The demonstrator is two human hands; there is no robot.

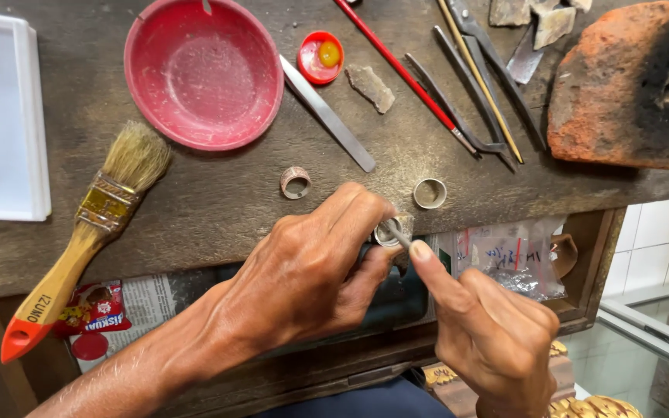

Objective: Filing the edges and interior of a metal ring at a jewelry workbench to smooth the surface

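- Holding a small metal ring (386,232) at the front edge of the wooden workbench (218,201), the left hand (311,271) is closed around it; the thumb and the first fingers pinch its outer wall, and the opening faces up.
- The right hand (489,333) grips a thin metal tool (399,234) between thumb and forefinger. The tip of the tool sits at the ring's opening — if it goes inside or only touches the rim, I cannot tell.
- By my judgement the ring is light, stiff and smooth, so it can slip or turn between the fingers. The best hold is on the outer wall, at two opposite sides, with the opening left free.
- Two more rings lie on the bench just behind the hands: a darker ring (296,182) to the left and a pale ring (430,193) to the right, well apart.
- Further back stand a red bowl (203,73), a small red cap (321,56), a flat metal file (327,114) and a group of long tools (466,85).
- A paintbrush (87,232) with a wooden handle lies at the left, beside a white tray (1,116); a scorched brick (629,85) lies at the right — its top is black.
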